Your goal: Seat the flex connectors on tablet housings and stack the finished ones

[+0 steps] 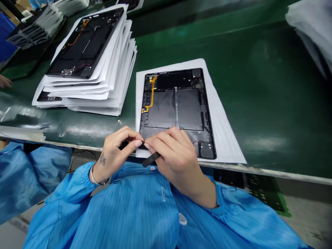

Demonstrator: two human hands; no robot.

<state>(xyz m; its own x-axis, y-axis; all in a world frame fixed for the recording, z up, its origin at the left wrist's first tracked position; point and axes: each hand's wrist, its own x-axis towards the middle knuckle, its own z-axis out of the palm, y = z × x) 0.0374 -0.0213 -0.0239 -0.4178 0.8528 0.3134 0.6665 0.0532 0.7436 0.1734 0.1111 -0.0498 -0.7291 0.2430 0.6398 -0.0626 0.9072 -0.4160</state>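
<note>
The head view showed both bare hands working close together at the near left corner of an opened tablet rear housing [176, 114], which lay on a white foam sheet [220, 121]. The left hand [116, 152] was curled almost closed, its thumb and forefinger pinching a small dark piece [127, 145] just off that corner. The right hand [175, 155] was closed around a slim black tool [151, 159], probably tweezers, with its fingertips [146, 146] almost meeting the left forefinger. The short grip and closely braced hands gave steady control, though the fingers hid exactly what the tool's tip reached.

A yellow flex cable [153, 91] ran along the left side of the housing. Beyond the housing's left side stood a stack of white sheets [103, 100] with a similar housing [85, 45] on top. A tiny metal part [118, 121] lay on the green tabletop [259, 103] just left of the housing. Farther left, another person's hand [3, 82] showed at the edge of the view.
</note>
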